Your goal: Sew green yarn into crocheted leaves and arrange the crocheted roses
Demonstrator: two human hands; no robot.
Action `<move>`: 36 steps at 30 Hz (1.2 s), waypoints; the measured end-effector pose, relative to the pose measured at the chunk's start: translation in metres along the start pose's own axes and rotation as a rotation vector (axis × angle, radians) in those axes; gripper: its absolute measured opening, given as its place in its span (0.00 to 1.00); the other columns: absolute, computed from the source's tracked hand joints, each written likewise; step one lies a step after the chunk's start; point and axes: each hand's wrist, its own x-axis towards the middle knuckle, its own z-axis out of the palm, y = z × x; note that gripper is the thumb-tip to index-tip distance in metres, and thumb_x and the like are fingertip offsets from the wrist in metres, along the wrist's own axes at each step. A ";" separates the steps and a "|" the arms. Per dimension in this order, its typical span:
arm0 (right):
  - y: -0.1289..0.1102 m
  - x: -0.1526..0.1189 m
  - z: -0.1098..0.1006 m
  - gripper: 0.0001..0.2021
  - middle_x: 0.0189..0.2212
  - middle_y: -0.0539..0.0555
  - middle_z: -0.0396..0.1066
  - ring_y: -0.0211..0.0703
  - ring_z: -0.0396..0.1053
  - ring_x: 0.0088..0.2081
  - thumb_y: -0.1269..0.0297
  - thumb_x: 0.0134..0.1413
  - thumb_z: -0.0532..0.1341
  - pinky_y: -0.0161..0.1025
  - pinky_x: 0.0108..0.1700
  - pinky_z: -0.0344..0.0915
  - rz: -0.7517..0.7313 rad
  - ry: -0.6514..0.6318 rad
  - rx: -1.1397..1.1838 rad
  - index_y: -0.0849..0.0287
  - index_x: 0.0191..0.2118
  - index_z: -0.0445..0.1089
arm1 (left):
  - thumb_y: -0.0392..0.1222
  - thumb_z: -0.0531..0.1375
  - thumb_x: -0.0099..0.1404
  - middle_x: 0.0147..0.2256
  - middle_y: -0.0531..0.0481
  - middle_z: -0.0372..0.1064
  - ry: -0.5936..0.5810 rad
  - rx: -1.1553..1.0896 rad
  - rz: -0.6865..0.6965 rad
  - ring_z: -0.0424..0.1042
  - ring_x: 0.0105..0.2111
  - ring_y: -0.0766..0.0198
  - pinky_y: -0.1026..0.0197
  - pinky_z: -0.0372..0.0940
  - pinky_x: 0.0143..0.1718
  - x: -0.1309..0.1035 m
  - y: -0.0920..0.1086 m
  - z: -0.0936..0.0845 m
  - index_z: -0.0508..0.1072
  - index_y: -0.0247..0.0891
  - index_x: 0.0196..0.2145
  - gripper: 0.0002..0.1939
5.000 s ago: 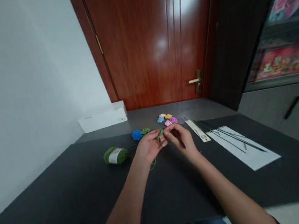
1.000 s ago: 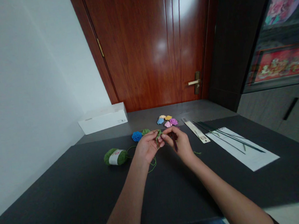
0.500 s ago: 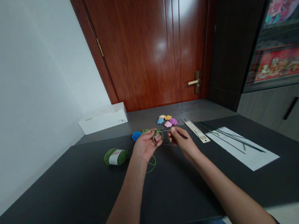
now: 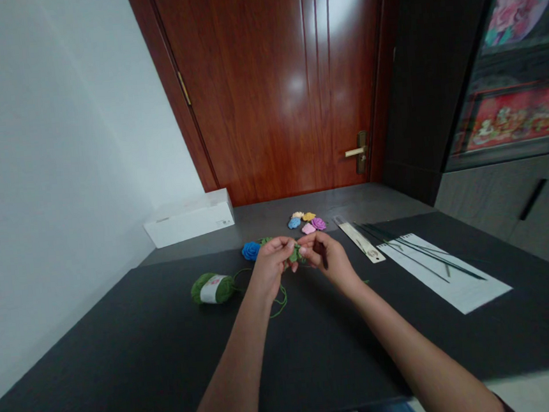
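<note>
Between my two hands is a small green crochet piece [image 4: 296,253], partly covered by fingers. My left hand [image 4: 272,264] is closed, pinching its left side. On the other side, my right hand [image 4: 329,257] has its fingertips closed on the piece, and a dark handle, looking like that of a crochet hook [image 4: 326,260], shows in this hand. The hook's tip is hidden. Green yarn loops over the table below my left wrist and leads back to a green yarn ball [image 4: 213,289] with a white paper band. A blue crochet rose [image 4: 250,251] lies just beyond my left hand.
Several colored crochet flowers [image 4: 307,222] lie farther back. To the right are a hook package [image 4: 361,242], dark green stems [image 4: 432,253] and a white sheet [image 4: 460,295]. A white box [image 4: 189,218] rests against the wall at the back left of the dark table [image 4: 134,359].
My right hand has come in from the right to meet my left at the crochet piece. The strand stretched between the hands no longer shows, and the dark handle has turned.
</note>
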 end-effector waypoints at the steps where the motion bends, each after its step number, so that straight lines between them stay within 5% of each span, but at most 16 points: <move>1: 0.000 0.000 0.000 0.16 0.25 0.50 0.70 0.37 0.64 0.24 0.51 0.51 0.68 0.35 0.26 0.60 0.028 -0.003 0.018 0.57 0.38 0.70 | 0.45 0.72 0.49 0.23 0.51 0.67 0.001 0.022 0.009 0.66 0.21 0.67 0.65 0.60 0.19 0.000 0.000 0.001 0.73 0.32 0.28 0.16; 6: -0.005 -0.001 -0.003 0.19 0.23 0.48 0.67 0.37 0.63 0.25 0.47 0.48 0.69 0.35 0.28 0.60 0.137 -0.086 0.091 0.58 0.33 0.68 | 0.46 0.71 0.50 0.23 0.52 0.68 0.043 0.090 0.067 0.66 0.20 0.69 0.65 0.60 0.18 0.000 0.002 0.004 0.74 0.32 0.28 0.16; 15: 0.003 0.002 -0.005 0.17 0.20 0.46 0.62 0.35 0.58 0.21 0.48 0.47 0.67 0.35 0.25 0.57 0.133 -0.023 -0.024 0.57 0.27 0.67 | 0.46 0.70 0.53 0.23 0.52 0.68 0.066 0.149 0.202 0.64 0.19 0.70 0.66 0.58 0.18 0.001 0.002 0.003 0.74 0.33 0.29 0.14; 20: 0.018 0.000 -0.013 0.09 0.21 0.50 0.66 0.40 0.62 0.24 0.60 0.53 0.60 0.38 0.30 0.58 0.053 0.093 -0.472 0.57 0.25 0.70 | 0.46 0.69 0.56 0.22 0.54 0.67 0.100 0.177 0.256 0.64 0.18 0.70 0.66 0.59 0.19 0.001 0.001 0.004 0.72 0.35 0.29 0.13; 24: 0.014 -0.002 -0.018 0.08 0.31 0.58 0.75 0.50 0.69 0.35 0.63 0.57 0.59 0.45 0.41 0.63 -0.070 0.216 -0.701 0.57 0.36 0.76 | 0.48 0.67 0.59 0.21 0.56 0.66 0.132 0.208 0.309 0.66 0.18 0.69 0.65 0.61 0.21 0.002 -0.002 0.003 0.69 0.36 0.30 0.13; 27: 0.007 0.000 -0.016 0.12 0.37 0.60 0.76 0.51 0.71 0.38 0.56 0.60 0.59 0.46 0.45 0.64 -0.125 0.291 -0.552 0.58 0.41 0.74 | 0.48 0.66 0.60 0.23 0.56 0.67 0.161 0.276 0.348 0.67 0.19 0.68 0.65 0.62 0.22 0.004 -0.008 -0.002 0.69 0.37 0.32 0.13; 32: 0.003 0.001 -0.002 0.16 0.27 0.53 0.73 0.44 0.69 0.29 0.48 0.51 0.66 0.39 0.35 0.66 0.018 0.070 -0.095 0.57 0.33 0.70 | 0.45 0.65 0.61 0.25 0.54 0.68 0.140 0.386 0.358 0.69 0.22 0.66 0.64 0.65 0.25 0.007 -0.017 -0.006 0.69 0.37 0.32 0.10; 36: 0.000 -0.002 0.004 0.14 0.24 0.49 0.69 0.40 0.65 0.28 0.50 0.54 0.64 0.36 0.33 0.62 0.041 0.090 0.020 0.57 0.30 0.69 | 0.44 0.66 0.59 0.25 0.53 0.69 0.169 0.344 0.335 0.70 0.24 0.66 0.64 0.64 0.29 0.008 -0.018 -0.002 0.69 0.37 0.30 0.10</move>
